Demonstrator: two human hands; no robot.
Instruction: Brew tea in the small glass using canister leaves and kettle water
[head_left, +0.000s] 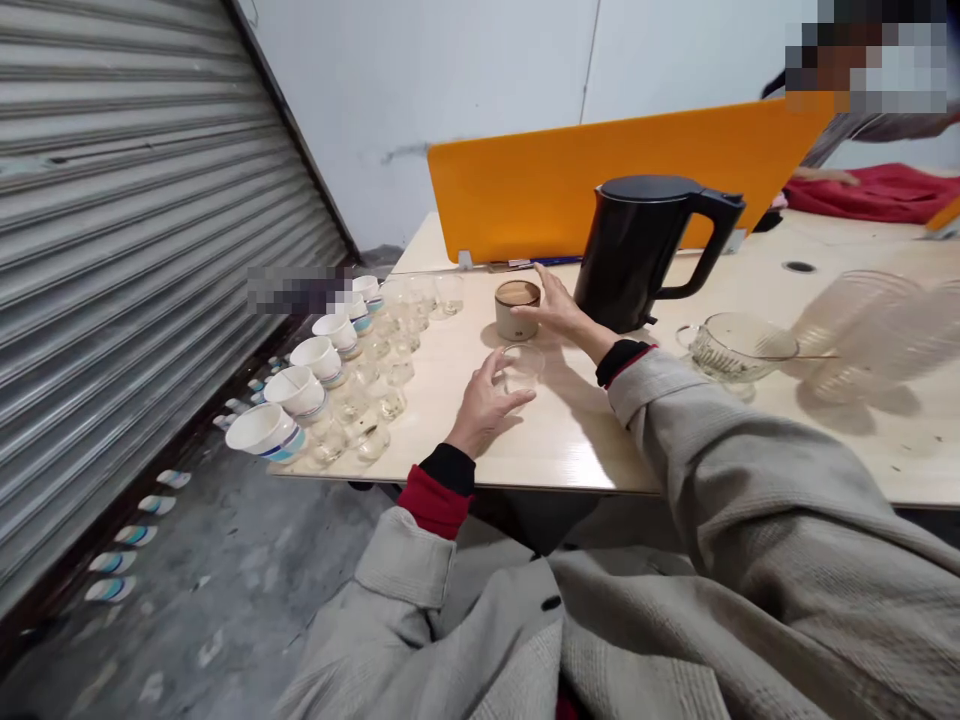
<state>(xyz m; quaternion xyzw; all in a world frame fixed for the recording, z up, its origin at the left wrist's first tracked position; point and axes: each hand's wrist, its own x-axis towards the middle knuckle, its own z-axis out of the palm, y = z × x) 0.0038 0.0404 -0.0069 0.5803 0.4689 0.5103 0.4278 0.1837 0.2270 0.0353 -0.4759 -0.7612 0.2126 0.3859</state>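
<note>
A small clear cup (529,366) stands near the table's front edge, with the curved fingers and thumb of my left hand (484,405) around its left side. Just behind it is a small pale grey canister (514,322) with a round wooden lid (519,291). My right hand (559,308) reaches around the canister's right side, thumb in front and a finger behind the lid. A black electric kettle (630,255) stands upright to the right of that hand, its handle pointing right.
White paper cups (294,388) and small clear cups (391,402) line the table's left end. At right are a glass cup (742,345) with a stick across it and clear plastic cup stacks (855,330). An orange divider (517,190) stands behind; a person is beyond.
</note>
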